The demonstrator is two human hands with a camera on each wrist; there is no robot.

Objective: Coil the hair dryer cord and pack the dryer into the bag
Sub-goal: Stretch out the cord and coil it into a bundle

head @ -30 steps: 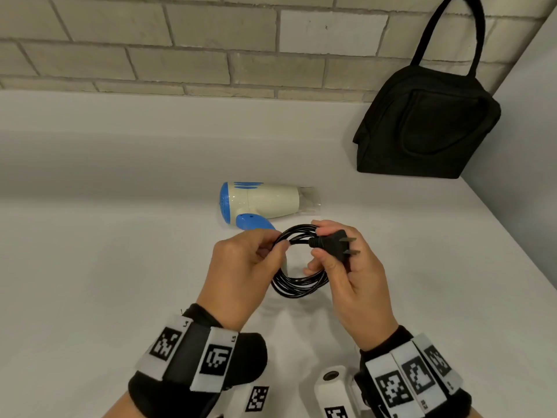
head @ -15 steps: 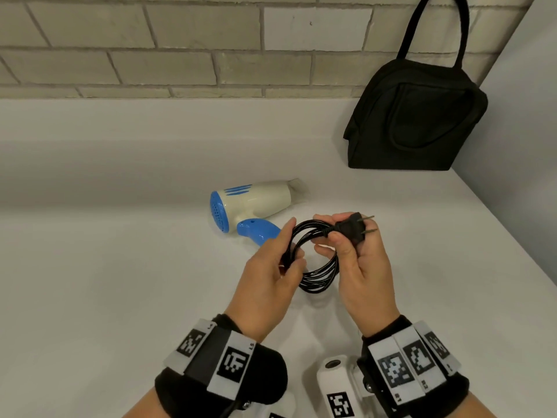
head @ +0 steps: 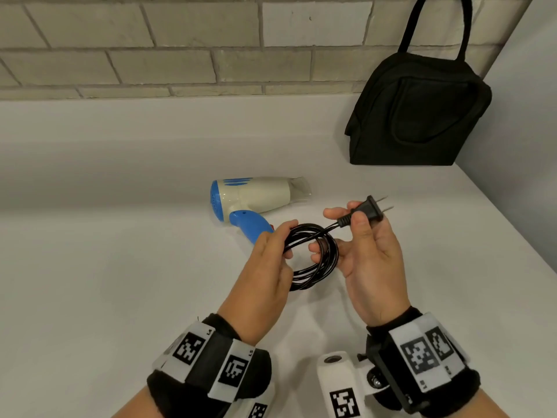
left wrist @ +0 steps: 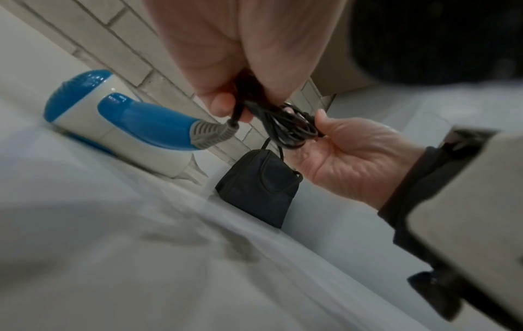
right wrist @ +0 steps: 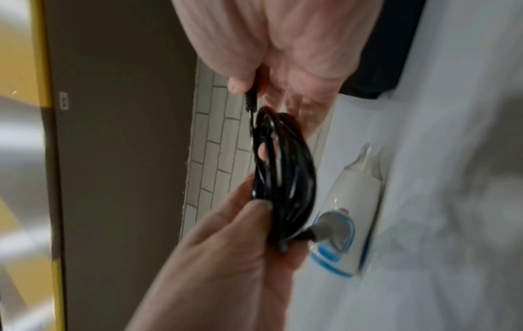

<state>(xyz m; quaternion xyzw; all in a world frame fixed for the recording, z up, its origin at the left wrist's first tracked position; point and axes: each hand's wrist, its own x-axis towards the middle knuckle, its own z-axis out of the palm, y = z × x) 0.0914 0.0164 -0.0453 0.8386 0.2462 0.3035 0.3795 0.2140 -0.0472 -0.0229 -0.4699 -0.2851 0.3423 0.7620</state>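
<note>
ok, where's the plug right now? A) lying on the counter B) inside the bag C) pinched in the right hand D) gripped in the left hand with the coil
C: the right hand pinches the plug between thumb and fingers, prongs pointing away, while the left hand grips the coiled cord; the bag stands apart at the back.

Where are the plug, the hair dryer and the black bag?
plug (head: 368,210): head view, on its black body.
hair dryer (head: 259,194): head view, on its cream barrel.
black bag (head: 422,116): head view, on its front panel.
</note>
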